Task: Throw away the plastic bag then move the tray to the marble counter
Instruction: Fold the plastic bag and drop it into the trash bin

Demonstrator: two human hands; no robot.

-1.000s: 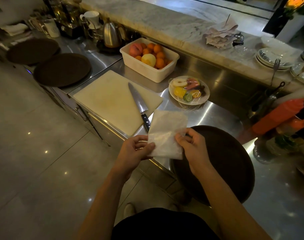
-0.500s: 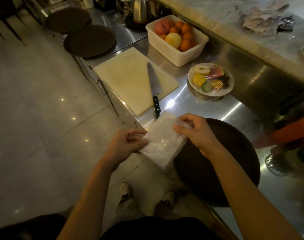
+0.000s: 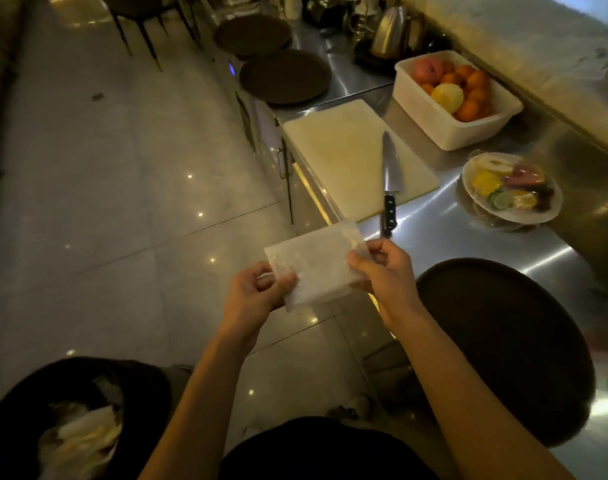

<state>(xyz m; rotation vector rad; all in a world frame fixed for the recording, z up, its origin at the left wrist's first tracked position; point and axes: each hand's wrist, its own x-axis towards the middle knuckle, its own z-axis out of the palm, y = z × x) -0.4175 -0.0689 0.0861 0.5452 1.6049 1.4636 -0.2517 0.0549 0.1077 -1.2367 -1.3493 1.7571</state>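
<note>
Both hands, left hand (image 3: 257,292) and right hand (image 3: 382,271), pinch the plastic bag (image 3: 316,265) by its edges; it looks light, soft and slippery.

Steel counter (image 3: 469,233) carries cutting board (image 3: 347,157), fruit tub (image 3: 448,129), plate (image 3: 510,192), tray (image 3: 503,344).

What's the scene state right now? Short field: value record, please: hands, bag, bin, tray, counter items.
left hand: pinching the lower left edge of the plastic bag
right hand: gripping the bag's right edge
bag: flat, translucent, held in the air over the floor, beside the steel counter
bin: dark, open, lower left on the floor, with waste inside
tray: dark, round, on the steel counter, untouched
counter items: cutting board with knife, fruit tub, wrapped fruit plate
task stage: bag not yet thrown away
</note>
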